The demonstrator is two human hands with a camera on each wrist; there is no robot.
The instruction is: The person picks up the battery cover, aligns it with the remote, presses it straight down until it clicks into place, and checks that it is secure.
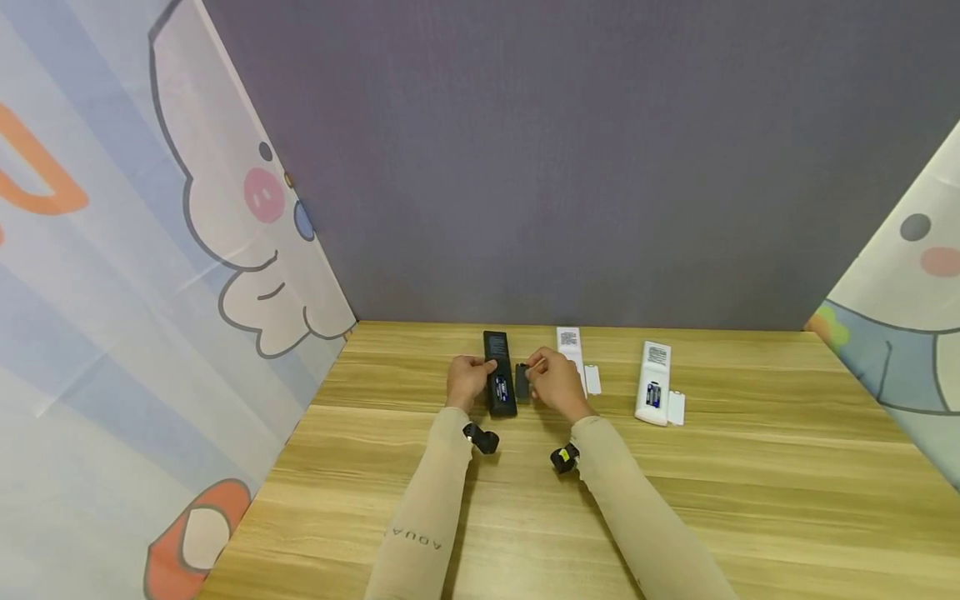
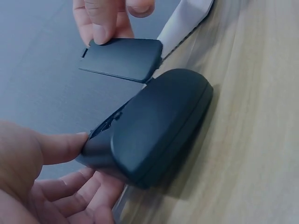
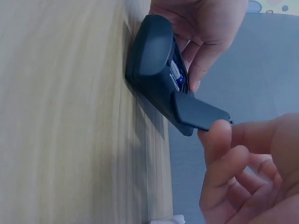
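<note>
A black remote control (image 1: 498, 354) lies back side up on the table, its battery compartment uncovered. Batteries with blue and silver wrappers (image 3: 176, 73) sit inside it. My left hand (image 1: 467, 380) holds the remote by its side, with the thumb at the compartment's edge in the left wrist view. Just right of the remote, my right hand (image 1: 557, 382) pinches the black battery cover (image 2: 124, 58) by one end between thumb and fingers. The cover is raised off the table, tilted, beside the open compartment.
Behind my right hand lies a white remote (image 1: 568, 340) with a white cover (image 1: 592, 379) beside it. Farther right, another white remote (image 1: 654, 367) shows batteries (image 1: 654, 395), its cover (image 1: 677, 408) alongside. A grey panel (image 1: 525, 167) stands at the wooden table's (image 1: 750, 467) back edge.
</note>
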